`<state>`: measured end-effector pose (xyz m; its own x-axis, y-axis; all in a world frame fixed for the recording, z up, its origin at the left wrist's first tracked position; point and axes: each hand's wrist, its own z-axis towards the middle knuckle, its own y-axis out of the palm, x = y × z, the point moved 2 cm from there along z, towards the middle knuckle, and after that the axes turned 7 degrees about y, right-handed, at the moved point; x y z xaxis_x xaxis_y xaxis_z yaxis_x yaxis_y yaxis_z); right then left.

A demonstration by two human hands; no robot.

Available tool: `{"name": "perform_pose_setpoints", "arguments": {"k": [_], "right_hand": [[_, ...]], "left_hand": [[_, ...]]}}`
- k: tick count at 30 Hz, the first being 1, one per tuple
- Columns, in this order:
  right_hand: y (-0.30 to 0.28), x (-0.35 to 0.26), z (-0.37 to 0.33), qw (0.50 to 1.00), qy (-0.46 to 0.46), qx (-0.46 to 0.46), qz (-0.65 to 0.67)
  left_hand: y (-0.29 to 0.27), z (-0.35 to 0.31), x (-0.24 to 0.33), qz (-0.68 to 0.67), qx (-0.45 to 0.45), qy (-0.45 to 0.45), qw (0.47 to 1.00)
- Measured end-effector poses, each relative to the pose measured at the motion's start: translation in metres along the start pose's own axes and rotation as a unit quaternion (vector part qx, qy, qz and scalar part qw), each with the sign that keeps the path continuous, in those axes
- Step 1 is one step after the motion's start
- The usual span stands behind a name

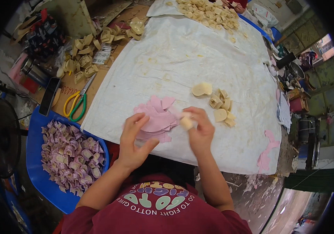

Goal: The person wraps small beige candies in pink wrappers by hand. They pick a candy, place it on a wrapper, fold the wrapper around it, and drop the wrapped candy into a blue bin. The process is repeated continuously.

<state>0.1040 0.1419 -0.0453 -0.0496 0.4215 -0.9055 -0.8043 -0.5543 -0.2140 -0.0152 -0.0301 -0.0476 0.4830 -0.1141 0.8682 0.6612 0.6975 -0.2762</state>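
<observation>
My right hand pinches a small cream shoe heel above the white-covered table. A pale pink patch blurs at the heel's upper side; whether it is a cover piece is unclear. My left hand is open, thumb and fingers spread beside a loose pile of thin pink cut pieces. Right of the pile, a small cluster of cream heels lies on the cloth, with one heel set slightly apart behind it.
A blue tub of purple-covered heels stands at my left. Scissors and a phone lie at the table's left edge. More bare heels are heaped at the far end, near another person's hand. Pink scraps lie at right.
</observation>
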Motion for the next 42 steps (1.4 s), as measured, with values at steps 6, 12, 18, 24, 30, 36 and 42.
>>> {"name": "perform_pose_setpoints", "arguments": {"k": [6,12,18,24,30,36,42], "right_hand": [[0.003,-0.006,0.011,0.973,-0.134,-0.134,-0.131],[-0.047,0.038,0.095,0.888,-0.100,-0.103,-0.438],[-0.050,0.069,0.112,0.906,0.036,-0.201,-0.370],[-0.083,0.070,0.114,0.977,0.204,0.043,0.048],[-0.071,0.043,0.015,0.943,-0.084,-0.032,-0.319],[-0.082,0.036,0.005,0.985,0.057,0.159,-0.024],[-0.008,-0.030,-0.010,0.915,0.276,0.013,0.294]], "left_hand": [[0.014,0.029,-0.007,-0.430,0.002,-0.319,0.845],[0.009,0.081,-0.014,-0.434,0.089,-0.277,0.853],[-0.001,0.135,-0.129,-0.390,0.167,-0.307,0.852],[-0.006,0.134,-0.126,-0.390,0.151,-0.263,0.869],[-0.010,0.133,-0.138,-0.362,0.140,-0.259,0.885],[0.005,0.124,-0.084,-0.241,0.214,-0.153,0.934],[0.081,0.080,0.021,-0.276,0.094,-0.036,0.956]]}}
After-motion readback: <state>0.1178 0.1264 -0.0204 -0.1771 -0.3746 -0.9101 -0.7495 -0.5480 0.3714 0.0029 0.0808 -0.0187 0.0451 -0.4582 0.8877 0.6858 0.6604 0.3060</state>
